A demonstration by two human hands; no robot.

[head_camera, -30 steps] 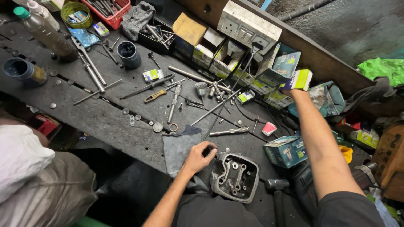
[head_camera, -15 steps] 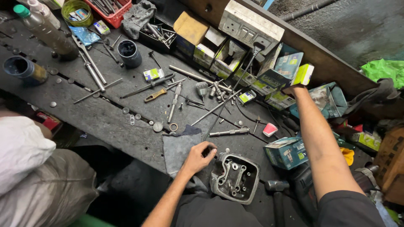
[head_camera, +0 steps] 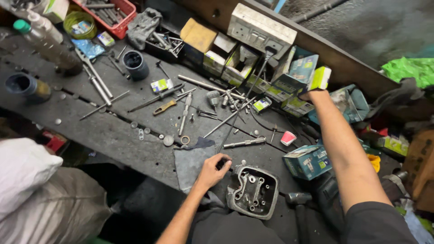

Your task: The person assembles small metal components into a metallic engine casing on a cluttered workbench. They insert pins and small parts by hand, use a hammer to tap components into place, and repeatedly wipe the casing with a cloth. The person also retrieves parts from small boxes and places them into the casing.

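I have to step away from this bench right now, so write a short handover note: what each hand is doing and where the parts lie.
Left hand: curled on the bench edge beside the metal engine head, touching its left side; what the fingers pinch is hidden.
Right hand: stretched to the back row, gripping a small yellow-green box among the cartons.
Engine head lies face-up at the near edge of the workbench. Loose rods, bolts and washers are scattered behind it; teal box to its right.
Done: box grasped. Left: box not yet brought over.
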